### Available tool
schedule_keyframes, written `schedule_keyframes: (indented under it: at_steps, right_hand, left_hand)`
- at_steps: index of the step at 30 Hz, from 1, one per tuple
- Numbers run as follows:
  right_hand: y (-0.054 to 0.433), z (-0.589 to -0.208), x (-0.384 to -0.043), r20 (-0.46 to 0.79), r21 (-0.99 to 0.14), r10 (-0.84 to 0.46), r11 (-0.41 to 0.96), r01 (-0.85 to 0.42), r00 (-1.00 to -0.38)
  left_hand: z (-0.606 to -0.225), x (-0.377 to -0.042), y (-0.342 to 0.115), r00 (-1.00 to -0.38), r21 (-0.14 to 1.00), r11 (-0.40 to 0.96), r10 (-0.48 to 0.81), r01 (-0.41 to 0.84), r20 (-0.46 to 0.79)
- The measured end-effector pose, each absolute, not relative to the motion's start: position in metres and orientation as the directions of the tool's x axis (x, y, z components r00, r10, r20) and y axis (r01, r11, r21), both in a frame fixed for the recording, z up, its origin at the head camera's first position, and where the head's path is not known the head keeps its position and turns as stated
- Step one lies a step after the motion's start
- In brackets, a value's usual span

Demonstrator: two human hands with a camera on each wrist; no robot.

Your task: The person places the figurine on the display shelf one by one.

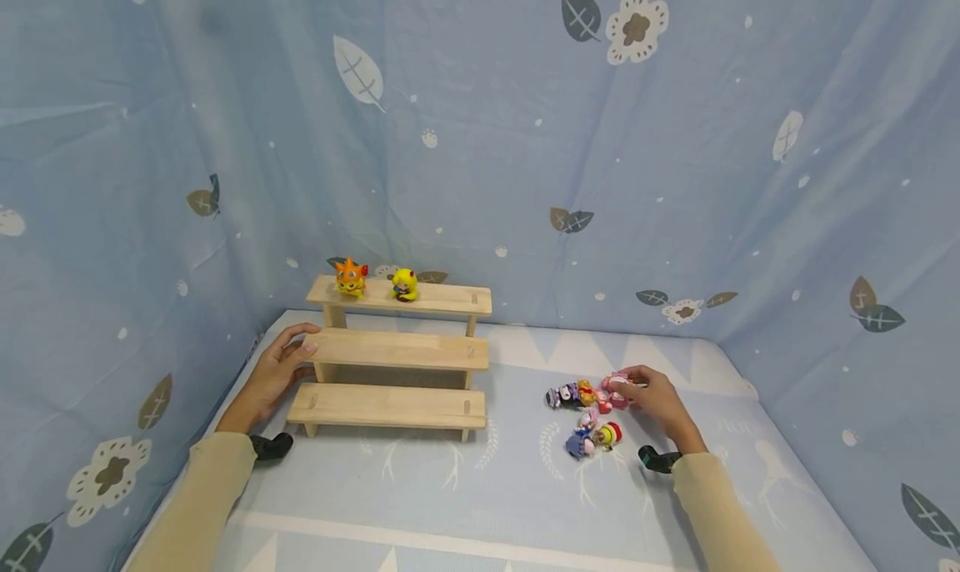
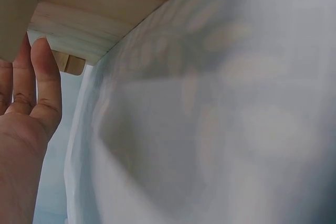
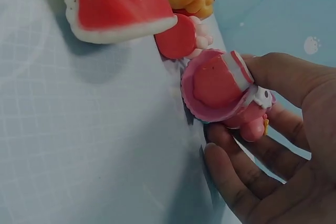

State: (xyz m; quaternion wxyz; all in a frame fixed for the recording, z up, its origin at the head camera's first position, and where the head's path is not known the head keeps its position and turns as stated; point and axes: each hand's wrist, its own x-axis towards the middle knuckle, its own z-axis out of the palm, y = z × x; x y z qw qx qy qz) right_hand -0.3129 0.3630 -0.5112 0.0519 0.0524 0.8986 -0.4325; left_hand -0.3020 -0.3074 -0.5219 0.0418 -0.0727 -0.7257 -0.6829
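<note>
At the left end of a three-tier wooden stand (image 1: 397,348), my left hand (image 1: 273,376) grips the edge of the middle board. In the left wrist view its fingers (image 2: 46,77) reach up under the wood; the thumb is hidden there. My right hand (image 1: 656,397) pinches a pink figurine (image 3: 218,87) between thumb and fingers, its round base turned toward the right wrist camera. Beside it lie a yellow-orange bear figurine (image 1: 586,393) and a black-and-purple figurine (image 1: 567,395). An orange figurine (image 1: 350,278) and a yellow-haired figurine (image 1: 405,285) stand on the top board.
Nearer me on the patterned cloth (image 1: 517,489) lie a blue-grey figurine (image 1: 579,445) and a yellow figurine with a red top (image 1: 608,434). A blue curtain (image 1: 480,138) with leaves and flowers hangs behind and at both sides.
</note>
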Motion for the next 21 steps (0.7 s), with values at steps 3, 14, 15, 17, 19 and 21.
schedule_keyframes:
  at_steps: [3,14,15,17,19,21]
  right_hand:
    - [0.362,-0.509,-0.310,-0.117,-0.770,0.054,0.625,0.125,-0.992]
    - [0.358,-0.505,-0.305,-0.033,-0.804,0.088,0.589,0.079,-0.996]
    - [0.357,-0.504,-0.305,-0.020,-0.807,0.098,0.586,0.074,-0.995]
    - [0.355,-0.502,-0.304,0.010,-0.813,0.105,0.580,0.053,-0.994]
    - [0.353,-0.500,-0.303,0.038,-0.816,0.102,0.577,0.028,-0.994]
    - [0.351,-0.498,-0.301,0.057,-0.823,0.097,0.568,0.008,-0.994]
  left_hand:
    - [-0.522,-0.303,-0.307,-0.985,0.984,0.060,0.052,0.167,0.164]
    - [-0.528,-0.307,-0.310,-0.981,0.982,0.041,0.076,0.183,0.180]
    - [-0.528,-0.307,-0.310,-0.980,0.981,0.046,0.078,0.186,0.182]
    - [-0.528,-0.308,-0.311,-0.980,0.981,0.050,0.078,0.187,0.183]
    - [-0.527,-0.307,-0.312,-0.980,0.979,0.067,0.079,0.191,0.185]
    - [-0.527,-0.307,-0.313,-0.979,0.978,0.081,0.080,0.193,0.187]
